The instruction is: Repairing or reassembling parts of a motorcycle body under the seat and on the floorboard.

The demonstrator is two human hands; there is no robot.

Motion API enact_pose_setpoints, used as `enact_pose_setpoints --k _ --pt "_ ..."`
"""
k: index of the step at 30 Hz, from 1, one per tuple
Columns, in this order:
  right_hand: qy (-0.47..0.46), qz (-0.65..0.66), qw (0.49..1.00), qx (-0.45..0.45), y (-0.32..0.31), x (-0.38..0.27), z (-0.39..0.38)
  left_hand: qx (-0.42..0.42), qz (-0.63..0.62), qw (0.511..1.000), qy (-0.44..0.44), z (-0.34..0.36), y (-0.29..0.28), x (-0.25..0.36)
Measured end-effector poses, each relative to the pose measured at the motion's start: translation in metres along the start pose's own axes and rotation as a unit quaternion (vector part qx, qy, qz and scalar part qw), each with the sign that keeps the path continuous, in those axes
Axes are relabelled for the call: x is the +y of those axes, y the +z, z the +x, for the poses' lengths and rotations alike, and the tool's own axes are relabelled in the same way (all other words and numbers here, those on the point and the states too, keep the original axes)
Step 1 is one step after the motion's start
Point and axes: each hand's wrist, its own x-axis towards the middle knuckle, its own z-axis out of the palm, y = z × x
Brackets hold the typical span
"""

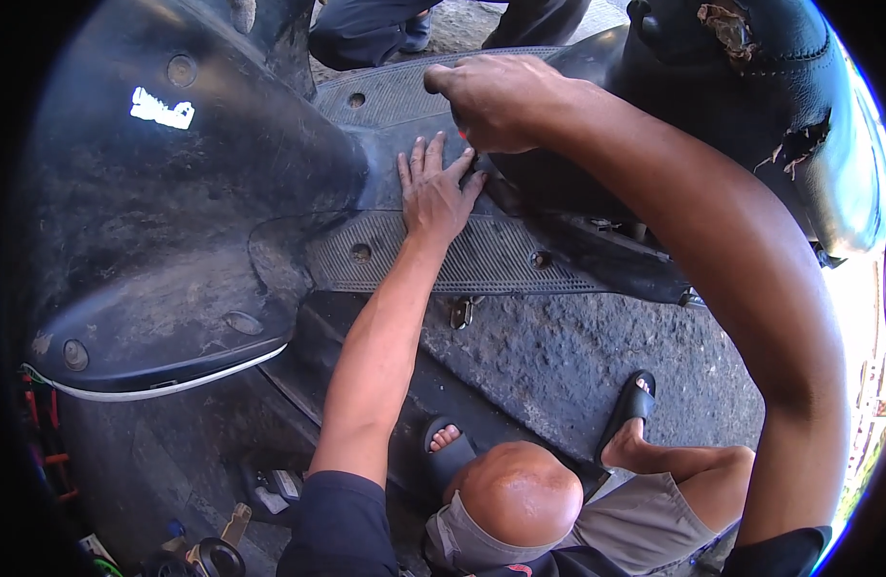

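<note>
My left hand (433,197) lies flat, fingers spread, on the middle of the scooter's dark floorboard (452,264), between its two ribbed foot strips. Just beyond and to the right, my right hand (505,101) is curled closed, knuckles up, near the front of the black seat (722,106). A small red spot shows at the underside of this fist; what it grips is hidden by the fingers. Round recessed holes (361,253) are visible in the ribbed strips. The scooter's scuffed black front panel (164,144) rises to the left of my left hand.
Another person's dark-trousered legs (375,34) are crouched on the scooter's far side. The seat cover has a torn patch (803,144). My sandalled feet rest near rough ground (597,356) on the near side. Loose items, including a black ring (217,558), lie at the lower left.
</note>
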Motion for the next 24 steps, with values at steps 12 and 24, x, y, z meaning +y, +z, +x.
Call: enact_pose_setpoints --k 12,24 --pt "0.002 0.03 0.993 -0.111 -0.012 -0.003 0.004 -0.001 -0.021 1.0 -0.007 -0.003 -0.002 -0.004" --pt "0.061 -0.031 0.985 -0.156 -0.012 -0.009 0.009 0.004 -0.031 0.999 -0.005 0.0 -0.001 0.0"
